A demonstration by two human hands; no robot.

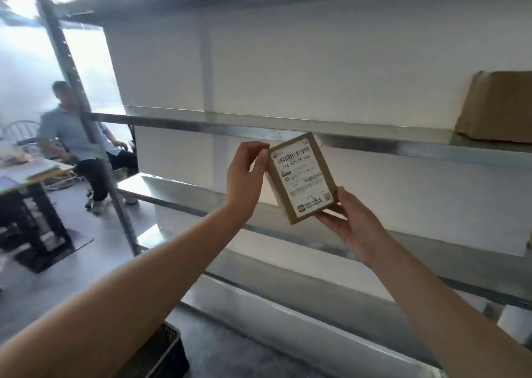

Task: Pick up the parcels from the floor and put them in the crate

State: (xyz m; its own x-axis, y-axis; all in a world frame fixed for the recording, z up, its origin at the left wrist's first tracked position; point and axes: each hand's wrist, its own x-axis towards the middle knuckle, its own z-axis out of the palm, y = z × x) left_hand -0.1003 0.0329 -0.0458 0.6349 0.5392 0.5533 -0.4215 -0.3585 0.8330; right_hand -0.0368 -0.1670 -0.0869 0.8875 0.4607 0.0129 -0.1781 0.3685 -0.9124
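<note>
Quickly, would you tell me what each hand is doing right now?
Left hand: pinching the parcel at its top corner.
Right hand: holding the parcel's bottom corner.

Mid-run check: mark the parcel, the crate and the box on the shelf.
parcel [303, 178]: head view, middle of its white label.
crate [169, 351]: head view, dark side wall near the bottom edge.
box [498, 106]: head view, its brown front face.

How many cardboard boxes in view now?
2: a small labelled parcel held between left hand and right hand; a larger box on the shelf, far right. Others may be out of view.
</note>
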